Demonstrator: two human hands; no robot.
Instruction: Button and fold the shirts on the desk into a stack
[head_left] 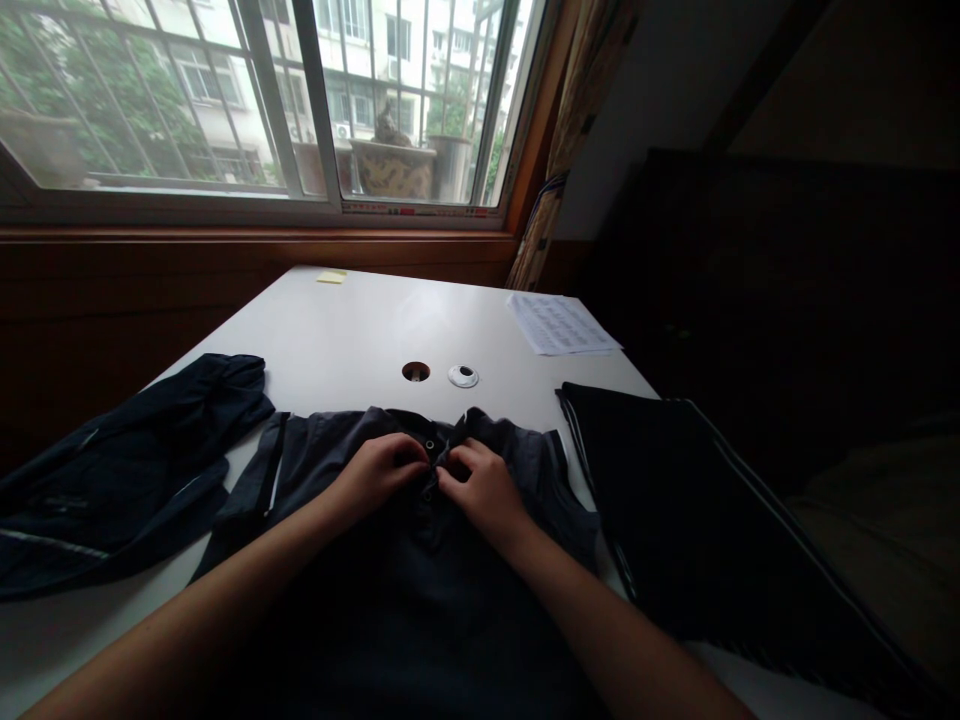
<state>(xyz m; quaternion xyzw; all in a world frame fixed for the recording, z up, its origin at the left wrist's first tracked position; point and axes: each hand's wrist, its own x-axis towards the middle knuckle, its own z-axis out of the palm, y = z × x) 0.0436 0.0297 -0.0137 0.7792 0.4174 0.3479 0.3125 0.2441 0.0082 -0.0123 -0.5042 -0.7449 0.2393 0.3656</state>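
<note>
A dark short-sleeved shirt (405,590) lies spread in front of me, its collar toward the window. At the front opening below the collar, my left hand (384,468) pinches the left edge of the cloth with its fingertips. My right hand (484,490) is closed on the opposite edge, its fingers bent and close to the left ones. Between the two hands a small round button (430,445) shows on the opening. The cloth right under the fingertips is partly hidden and too dark to make out in detail.
Left of the shirt lies a dark jacket-like garment (127,470); on the right is a folded dark garment (667,500) with light piping. The white table (360,330) has a cable hole (416,372), a round cover (463,376), a yellow note (331,276) and printed sheets (562,324).
</note>
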